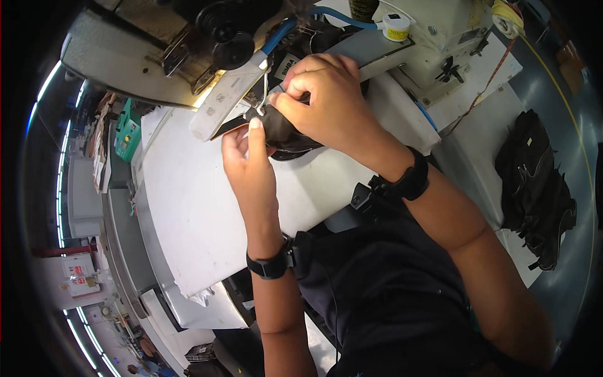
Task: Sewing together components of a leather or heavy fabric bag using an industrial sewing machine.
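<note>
A dark brown zippered piece that looks like a bag (282,131) lies under the sewing machine's head (125,47). Its edge is pinched by my left hand (248,154), with the thumb on top and the fingers curled beneath. On its far side my right hand (326,100) is closed over the same piece, thumb and forefinger pressed close to the fabric. A curved zipper runs along the near edge. Just left of my fingers stands the pale machine guard (226,100), and the needle area is partly hidden behind it and my hands.
Below the machine spreads a white work table (207,220). A small yellow-labelled jar (396,28) sits on the machine bed, and a thread spool (507,17) at the upper right. Several dark zippered pieces (534,182) are piled at right. A green box (128,129) stands left.
</note>
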The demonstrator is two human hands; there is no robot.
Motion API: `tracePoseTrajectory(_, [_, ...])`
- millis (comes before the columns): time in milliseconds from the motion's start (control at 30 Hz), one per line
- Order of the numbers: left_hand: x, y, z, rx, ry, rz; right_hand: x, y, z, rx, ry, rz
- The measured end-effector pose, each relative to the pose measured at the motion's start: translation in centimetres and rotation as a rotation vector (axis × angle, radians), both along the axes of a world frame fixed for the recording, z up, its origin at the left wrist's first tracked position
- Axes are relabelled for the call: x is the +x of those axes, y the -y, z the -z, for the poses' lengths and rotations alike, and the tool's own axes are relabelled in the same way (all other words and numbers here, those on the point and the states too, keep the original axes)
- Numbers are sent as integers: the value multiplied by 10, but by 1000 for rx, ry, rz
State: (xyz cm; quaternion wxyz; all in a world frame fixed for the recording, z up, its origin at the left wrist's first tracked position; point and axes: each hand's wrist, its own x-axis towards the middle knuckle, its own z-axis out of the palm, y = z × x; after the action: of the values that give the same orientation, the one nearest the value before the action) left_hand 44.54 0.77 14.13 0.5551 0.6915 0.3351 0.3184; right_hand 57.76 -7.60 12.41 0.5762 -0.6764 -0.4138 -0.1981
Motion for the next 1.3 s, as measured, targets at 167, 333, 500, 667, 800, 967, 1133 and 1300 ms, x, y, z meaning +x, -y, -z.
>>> tracePoseTrajectory(167, [-15, 39, 2, -7, 88, 8, 0, 10, 1, -117, -85, -85])
tracePoseTrajectory(333, [12, 12, 10, -157, 227, 69, -35, 22, -2, -40, 93, 51])
tracePoseTrajectory(500, [16, -15, 6, -179, 254, 141, -21, 31, 4, -59, 152, 14])
tracePoseTrajectory(667, [21, 2, 9, 0, 175, 272, 34, 11, -11, -340, 392, -110])
tracePoseTrajectory(800, [32, 6, 20, 242, 120, 150, 60, -4, -31, -571, 139, -368])
tracePoseTrajectory(967, [23, -10, 21, 167, 96, 262, 72, -5, -29, -568, 285, -345])
tracePoseTrajectory(1133, [15, -38, 3, 266, 1, 470, 64, 15, -23, -233, 627, -204])
tracePoseTrajectory(1300, [3, -45, -7, -35, 171, 629, 42, 48, -19, -285, 851, -32])
